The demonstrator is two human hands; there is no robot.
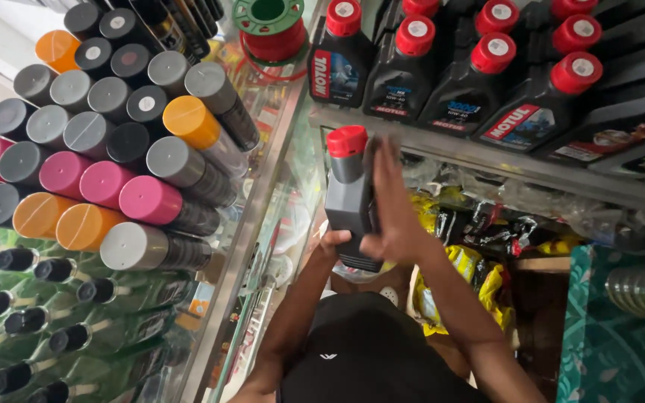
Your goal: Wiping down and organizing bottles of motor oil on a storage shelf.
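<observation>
A glass display cabinet [259, 216] stands left of a metal shelf [487, 160]; green patterned cloth [614, 336] covers the lower right corner.

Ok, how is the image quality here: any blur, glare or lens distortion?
Head view: the raised right hand is smeared by motion blur; the grey red-capped plastic bottle it presses, propped from below by the left hand, stays sharper. Glare washes the glass shelf edge. Wide-angle distortion fans out the stacked spray cans.

We are seeing a metal shelf [442, 145] carrying a row of black oil bottles [442, 78] with red caps, while yellow packets [479, 269] are lying in the compartment beneath it.
</observation>
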